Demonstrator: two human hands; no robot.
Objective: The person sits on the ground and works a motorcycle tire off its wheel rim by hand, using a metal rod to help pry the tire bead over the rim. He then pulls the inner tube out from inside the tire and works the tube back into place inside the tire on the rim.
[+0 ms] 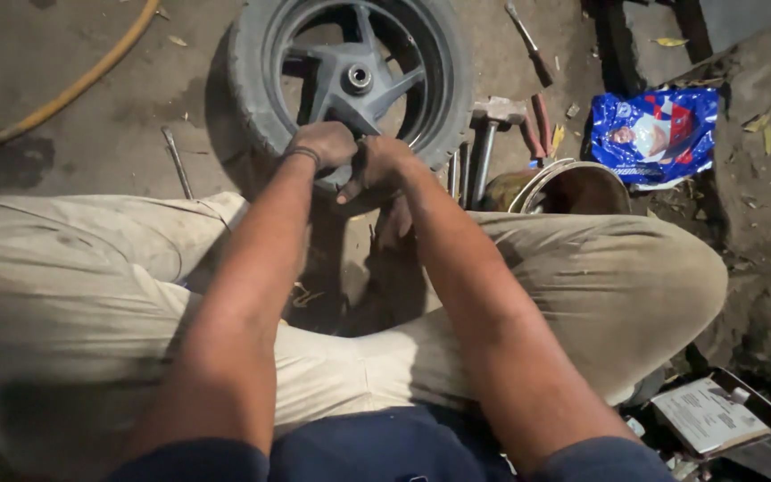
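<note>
Head view: a wheel [350, 76] with a black tyre and dark spoked rim lies flat on the floor [91, 125], just ahead of the person's knees. Both hands meet at its near edge. The left hand [323, 145], a band at its wrist, is curled over the tyre, fingers closed on it. The right hand [377, 168] presses beside it, touching the left; whether its fingers grip anything I cannot tell. A hammer [491, 125] lies right of the wheel, near a tin [573, 186] and a blue bag [658, 134]. A yellow hose [73, 85] runs at left.
</note>
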